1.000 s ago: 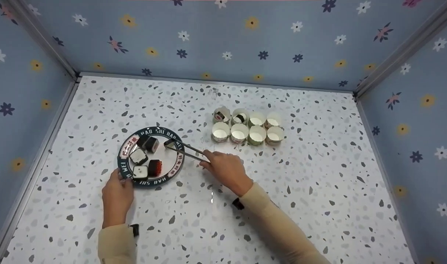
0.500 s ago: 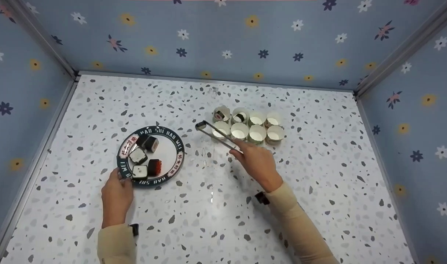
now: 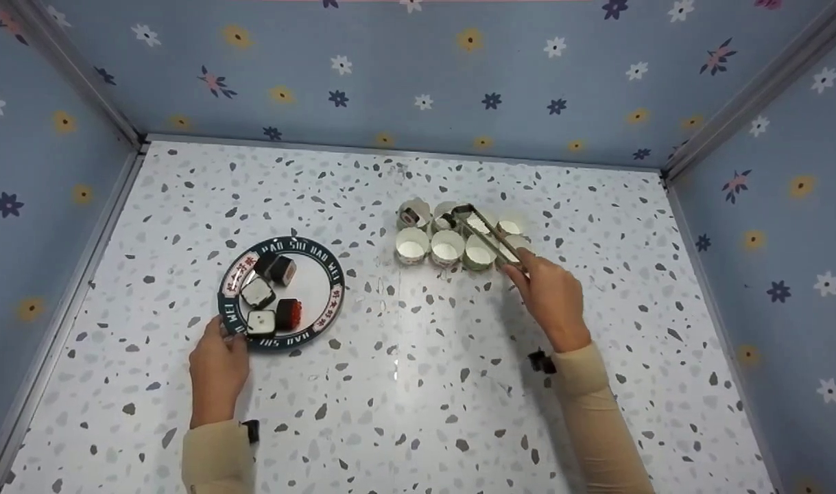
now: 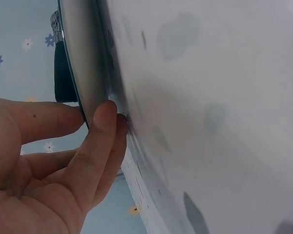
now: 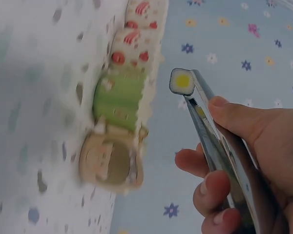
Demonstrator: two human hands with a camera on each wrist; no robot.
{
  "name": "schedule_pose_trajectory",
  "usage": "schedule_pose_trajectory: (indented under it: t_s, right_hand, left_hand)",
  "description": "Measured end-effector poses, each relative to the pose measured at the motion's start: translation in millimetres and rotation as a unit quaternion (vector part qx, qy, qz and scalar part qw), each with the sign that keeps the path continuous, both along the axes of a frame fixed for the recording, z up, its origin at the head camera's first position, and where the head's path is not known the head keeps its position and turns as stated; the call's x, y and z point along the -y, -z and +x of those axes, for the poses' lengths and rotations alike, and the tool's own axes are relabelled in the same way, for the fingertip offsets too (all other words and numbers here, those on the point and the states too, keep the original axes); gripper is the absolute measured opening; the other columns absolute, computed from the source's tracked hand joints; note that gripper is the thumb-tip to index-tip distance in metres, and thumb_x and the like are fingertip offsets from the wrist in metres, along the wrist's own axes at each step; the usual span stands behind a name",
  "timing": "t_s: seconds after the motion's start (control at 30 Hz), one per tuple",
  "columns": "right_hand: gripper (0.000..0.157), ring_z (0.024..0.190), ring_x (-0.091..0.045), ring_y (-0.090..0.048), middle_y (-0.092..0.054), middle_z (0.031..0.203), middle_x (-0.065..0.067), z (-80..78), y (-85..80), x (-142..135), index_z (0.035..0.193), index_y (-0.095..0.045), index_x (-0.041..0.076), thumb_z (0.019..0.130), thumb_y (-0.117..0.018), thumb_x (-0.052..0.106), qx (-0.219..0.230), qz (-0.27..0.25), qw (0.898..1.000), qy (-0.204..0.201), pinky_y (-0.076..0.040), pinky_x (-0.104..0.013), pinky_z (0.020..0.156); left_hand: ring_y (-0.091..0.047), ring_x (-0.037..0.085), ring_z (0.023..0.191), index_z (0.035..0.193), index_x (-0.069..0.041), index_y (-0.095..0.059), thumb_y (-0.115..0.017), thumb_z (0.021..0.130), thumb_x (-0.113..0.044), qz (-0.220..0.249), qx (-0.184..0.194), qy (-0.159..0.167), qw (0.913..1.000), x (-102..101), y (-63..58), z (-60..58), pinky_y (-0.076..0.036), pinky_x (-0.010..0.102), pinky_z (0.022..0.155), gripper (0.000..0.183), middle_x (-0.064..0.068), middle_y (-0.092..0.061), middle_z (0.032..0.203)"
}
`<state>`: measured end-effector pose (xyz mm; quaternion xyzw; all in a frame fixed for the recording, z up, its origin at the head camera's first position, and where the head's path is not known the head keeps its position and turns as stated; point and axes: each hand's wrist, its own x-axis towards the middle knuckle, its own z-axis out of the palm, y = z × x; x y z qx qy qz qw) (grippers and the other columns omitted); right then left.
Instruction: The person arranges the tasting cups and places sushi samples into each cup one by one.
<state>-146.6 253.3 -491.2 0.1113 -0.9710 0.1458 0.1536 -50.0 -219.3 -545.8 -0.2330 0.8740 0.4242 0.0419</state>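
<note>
My left hand (image 3: 219,374) pinches the near-left rim of a round plate (image 3: 318,278) with a dark lettered border; in the left wrist view the thumb (image 4: 49,119) lies on top and fingers are underneath. Several toy sushi pieces (image 3: 258,293) sit on the plate, one topped with red roe (image 3: 294,314). My right hand (image 3: 555,302) holds metal tongs (image 5: 229,156). Their tips grip a small sushi roll (image 5: 182,82) with a yellow centre and dark wrap. In the head view this roll is over the back row of paper cups (image 3: 412,247), near the second and third from the left.
The cups stand in two close rows. The two leftmost back cups hold sushi pieces (image 3: 409,217). Flower-patterned panels (image 3: 418,82) wall the speckled table (image 3: 363,412) at the back and both sides.
My right hand has lifted the sushi roll off the plate with the tongs and carried it right, over the back cups. The left hand stays at the plate's rim.
</note>
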Motion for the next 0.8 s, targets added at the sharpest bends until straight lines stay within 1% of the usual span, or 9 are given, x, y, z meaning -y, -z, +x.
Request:
schedule_pose_trajectory:
  t_s: [0.1, 0.27, 0.47, 0.6, 0.8]
  right_hand:
    - [0.028, 0.047, -0.023, -0.049, -0.056, 0.063, -0.004, -0.8, 0.8, -11.8, 0.095, -0.064, 0.009, 0.095, -0.068, 0.037, 0.003, 0.008, 1.0, 0.014, -0.039, -0.042, 0.04]
    - [0.028, 0.048, -0.026, -0.051, -0.056, 0.062, -0.007, -2.9, 0.3, -21.5, 0.095, -0.064, 0.008, 0.096, -0.068, 0.036, 0.019, 0.035, 0.999, 0.031, -0.041, -0.046, 0.041]
    - [0.03, 0.047, -0.027, -0.05, -0.055, 0.061, -0.008, -6.6, 1.3, -23.4, 0.091, -0.064, 0.006, 0.095, -0.07, 0.034, 0.038, 0.047, 0.998, 0.037, -0.041, -0.047, 0.04]
    - [0.03, 0.048, -0.027, -0.05, -0.056, 0.062, -0.009, -9.5, 2.4, -22.8, 0.088, -0.062, 0.006, 0.095, -0.07, 0.035, 0.051, 0.049, 0.997, 0.039, -0.04, -0.047, 0.04]
    - [0.03, 0.051, -0.029, -0.054, -0.059, 0.064, -0.009, -12.1, 2.9, -20.7, 0.088, -0.062, 0.009, 0.094, -0.07, 0.038, 0.067, 0.051, 0.995, 0.048, -0.041, -0.048, 0.041]
  left_hand:
    - [-0.053, 0.048, 0.119, 0.151, 0.014, -0.025, -0.044, 0.104, -0.007, -0.005, -0.005, 0.002, 1.0, 0.3, -0.2, 1.0, -0.043, 0.057, 0.098, 0.054, 0.038, -0.047, 0.137]
    - [-0.053, 0.047, 0.121, 0.151, 0.014, -0.025, -0.043, 0.104, -0.007, -0.001, -0.005, 0.004, 1.0, 0.4, -1.0, 1.3, -0.042, 0.057, 0.098, 0.055, 0.037, -0.047, 0.138]
    - [-0.051, 0.048, 0.123, 0.151, 0.014, -0.024, -0.043, 0.104, -0.008, 0.0, -0.004, 0.006, 1.0, 0.4, -1.0, 1.1, -0.04, 0.058, 0.101, 0.055, 0.037, -0.046, 0.139]
    - [-0.05, 0.048, 0.124, 0.151, 0.013, -0.023, -0.042, 0.104, -0.008, 0.0, 0.001, 0.006, 1.0, 0.5, -0.5, 1.6, -0.039, 0.058, 0.102, 0.055, 0.037, -0.046, 0.14]
    - [-0.048, 0.049, 0.126, 0.151, 0.013, -0.023, -0.042, 0.104, -0.009, 0.003, 0.003, 0.005, 1.0, 0.7, -0.9, 1.4, -0.038, 0.058, 0.104, 0.055, 0.037, -0.044, 0.141]
